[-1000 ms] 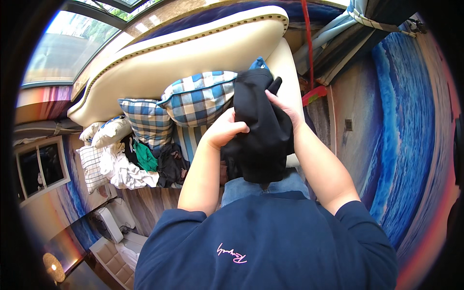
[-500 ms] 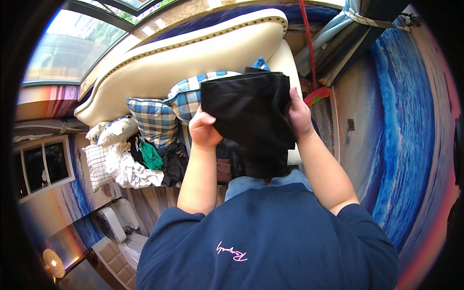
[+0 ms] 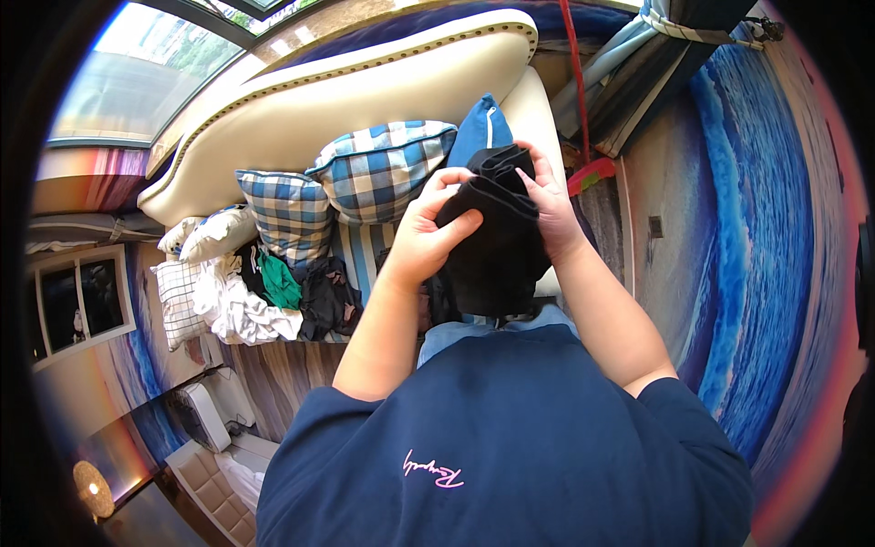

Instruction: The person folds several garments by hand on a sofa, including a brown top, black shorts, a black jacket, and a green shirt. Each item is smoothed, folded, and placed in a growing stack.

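A black folded garment (image 3: 497, 242) hangs between my hands above my lap, its upper edge bunched into layers. What sort of garment it is, I cannot make out. My left hand (image 3: 428, 228) grips its left side, thumb across the front and fingers behind the top edge. On the other side my right hand (image 3: 550, 202) pinches the upper right edge, with the thumb on the near face. Behind the cloth stands a blue cushion (image 3: 488, 123) with a white zip.
Checked cushions (image 3: 387, 173) lean on the cream sofa (image 3: 383, 77). Left on the seat lie a white clothes heap (image 3: 241, 305), a green cloth (image 3: 279, 281) and dark clothes (image 3: 328, 296). A red pole (image 3: 578, 82) stands by the tied curtain (image 3: 638, 73) at right.
The black garment was spread wide and flat; now it is narrower and gathered at the top. My hands have drawn closer together, and more of the blue cushion shows.
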`<state>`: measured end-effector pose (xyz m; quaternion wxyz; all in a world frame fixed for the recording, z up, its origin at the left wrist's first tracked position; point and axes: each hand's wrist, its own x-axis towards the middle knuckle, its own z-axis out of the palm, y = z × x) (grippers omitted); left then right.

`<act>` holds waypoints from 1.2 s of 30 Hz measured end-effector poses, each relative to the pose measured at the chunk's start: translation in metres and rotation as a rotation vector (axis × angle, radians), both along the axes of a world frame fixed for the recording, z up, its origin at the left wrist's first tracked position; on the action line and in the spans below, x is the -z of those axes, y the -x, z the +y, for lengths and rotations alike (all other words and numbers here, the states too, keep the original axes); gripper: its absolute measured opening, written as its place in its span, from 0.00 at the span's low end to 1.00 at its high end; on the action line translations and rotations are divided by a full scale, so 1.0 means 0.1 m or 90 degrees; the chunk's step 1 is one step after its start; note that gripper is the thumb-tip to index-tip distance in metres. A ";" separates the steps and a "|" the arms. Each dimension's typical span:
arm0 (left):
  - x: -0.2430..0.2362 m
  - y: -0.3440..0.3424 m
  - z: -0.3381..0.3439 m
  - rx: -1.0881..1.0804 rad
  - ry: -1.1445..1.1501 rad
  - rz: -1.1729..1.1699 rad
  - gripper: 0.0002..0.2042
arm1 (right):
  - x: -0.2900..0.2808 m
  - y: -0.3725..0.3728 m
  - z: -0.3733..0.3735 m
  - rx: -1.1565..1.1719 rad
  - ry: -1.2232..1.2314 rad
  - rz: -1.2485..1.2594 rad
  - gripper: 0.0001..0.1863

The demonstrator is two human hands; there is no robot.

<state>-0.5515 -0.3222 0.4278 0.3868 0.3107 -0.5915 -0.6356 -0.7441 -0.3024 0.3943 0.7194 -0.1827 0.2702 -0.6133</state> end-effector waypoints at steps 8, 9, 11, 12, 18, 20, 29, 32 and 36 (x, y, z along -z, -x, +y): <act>0.22 0.07 0.20 -0.009 -0.090 0.147 0.09 | 0.34 0.02 0.02 -0.033 -0.056 -0.049 0.15; 0.21 0.08 0.22 -0.025 -0.077 0.137 0.10 | 0.35 0.02 0.03 -0.037 -0.069 -0.077 0.17; 0.17 0.11 0.25 -0.056 -0.052 0.115 0.10 | 0.27 -0.01 0.07 0.005 -0.110 0.124 0.19; 0.11 0.11 0.26 -0.058 -0.042 0.062 0.10 | 0.19 -0.03 0.09 0.025 -0.130 0.225 0.21; 0.09 0.12 0.24 0.039 0.258 -0.137 0.09 | 0.04 0.08 0.20 -0.216 -0.175 0.089 0.16; 0.11 0.09 0.25 0.052 0.177 -0.077 0.07 | 0.09 0.12 0.19 -0.246 -0.129 0.082 0.15; -0.08 -0.04 0.07 0.034 0.196 -0.022 0.09 | 0.14 0.48 -0.16 -0.113 -0.086 0.118 0.01; -0.15 -0.04 -0.02 0.079 0.313 -0.081 0.12 | 0.05 0.55 -0.19 -0.211 -0.032 0.178 0.04; -0.15 0.03 -0.01 0.078 0.340 -0.098 0.13 | -0.22 0.40 -0.12 -0.312 0.035 0.511 0.10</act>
